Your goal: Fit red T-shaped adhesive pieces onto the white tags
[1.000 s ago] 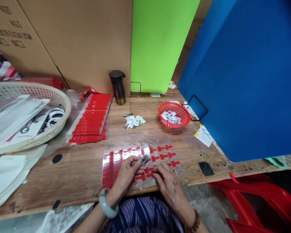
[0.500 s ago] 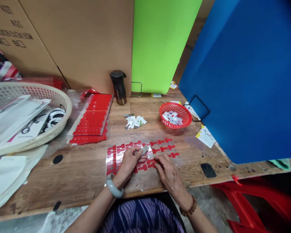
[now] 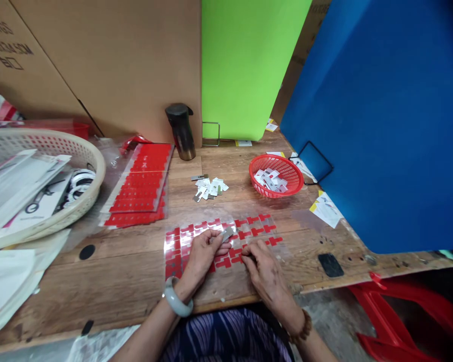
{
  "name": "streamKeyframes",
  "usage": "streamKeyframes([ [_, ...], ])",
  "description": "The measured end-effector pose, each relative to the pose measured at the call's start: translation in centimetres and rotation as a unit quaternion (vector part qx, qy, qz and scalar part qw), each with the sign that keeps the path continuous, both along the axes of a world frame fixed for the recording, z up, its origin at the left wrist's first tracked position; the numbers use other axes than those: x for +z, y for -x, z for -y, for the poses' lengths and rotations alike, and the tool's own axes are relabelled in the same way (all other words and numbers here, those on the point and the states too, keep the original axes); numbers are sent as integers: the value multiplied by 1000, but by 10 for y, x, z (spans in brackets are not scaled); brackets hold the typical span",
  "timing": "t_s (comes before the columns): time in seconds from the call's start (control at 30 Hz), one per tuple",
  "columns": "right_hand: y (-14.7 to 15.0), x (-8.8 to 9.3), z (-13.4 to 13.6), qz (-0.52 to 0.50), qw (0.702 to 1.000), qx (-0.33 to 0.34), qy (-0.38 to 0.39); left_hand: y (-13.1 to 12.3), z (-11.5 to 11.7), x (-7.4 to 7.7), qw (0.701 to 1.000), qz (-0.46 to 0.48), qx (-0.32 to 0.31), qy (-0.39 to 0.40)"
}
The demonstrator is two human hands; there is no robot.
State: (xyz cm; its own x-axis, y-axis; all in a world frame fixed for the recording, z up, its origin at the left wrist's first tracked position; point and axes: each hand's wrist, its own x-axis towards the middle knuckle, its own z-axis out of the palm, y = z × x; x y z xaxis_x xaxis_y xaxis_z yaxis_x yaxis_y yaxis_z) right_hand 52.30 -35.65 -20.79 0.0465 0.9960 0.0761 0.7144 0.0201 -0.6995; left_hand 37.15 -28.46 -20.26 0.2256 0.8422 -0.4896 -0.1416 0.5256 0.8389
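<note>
My left hand (image 3: 204, 251) pinches a small grey metal plate (image 3: 227, 233) between thumb and fingers, above a clear sheet of red T-shaped stickers (image 3: 173, 245). The sheet lies flat on the table, partly under both hands. My right hand (image 3: 263, 266) has thumb and forefinger closed together at the stickers just right of the left hand; what lies between those fingertips is hidden. Beyond the sheet is a loose pile of small metal plates (image 3: 212, 187), some with white faces. More such plates (image 3: 271, 179) fill the bottom of a red plastic basket (image 3: 298, 176).
On the left are a stack of red sticker sheets (image 3: 138, 178) and a large cream basket (image 3: 98, 173) of packaged items. A black flask (image 3: 181, 131) stands at the back. Green (image 3: 241, 70) and blue (image 3: 385, 125) boards rise behind and right. A red stool (image 3: 388, 311) is below.
The view has shifted slightly. Both hands keep nearly the same pose, the left still holding the metal plate and the right still at the stickers.
</note>
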Motion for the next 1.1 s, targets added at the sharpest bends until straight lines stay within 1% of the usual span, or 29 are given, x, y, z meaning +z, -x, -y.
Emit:
streamKeyframes([
  [0.07,-2,2,-2,6,1000,8,7,0,0,0,1000,-4,-4,2],
  [0.13,-2,0,-2,6,1000,3,-1,0,0,0,1000,-6,-5,0],
  [0.3,4,-15,8,-25,997,-28,-74,0,1,0,1000,-10,-4,-1],
  [0.37,4,-21,11,-30,996,-32,-82,0,1,0,1000,-12,-3,-3],
  [0.43,4,-23,10,-39,996,-29,-73,0,1,0,1000,-12,-4,-3],
  [0.53,3,-19,7,-52,997,-24,-57,0,1,0,1000,-9,-2,-1],
  [0.67,3,-8,3,-60,997,-29,-50,-1,1,-2,1000,-2,5,-3],
  [0.77,3,0,4,-74,997,-21,-8,-1,1,-5,1000,-7,14,-10],
  [0.9,-3,7,7,-109,993,26,30,-3,1,-6,1000,-16,18,-14],
  [1.03,-13,11,10,-152,983,86,50,-3,1,-2,1000,-18,22,-1],
  [1.1,-17,13,12,-179,977,94,61,-2,0,1,1000,-14,20,8],
])
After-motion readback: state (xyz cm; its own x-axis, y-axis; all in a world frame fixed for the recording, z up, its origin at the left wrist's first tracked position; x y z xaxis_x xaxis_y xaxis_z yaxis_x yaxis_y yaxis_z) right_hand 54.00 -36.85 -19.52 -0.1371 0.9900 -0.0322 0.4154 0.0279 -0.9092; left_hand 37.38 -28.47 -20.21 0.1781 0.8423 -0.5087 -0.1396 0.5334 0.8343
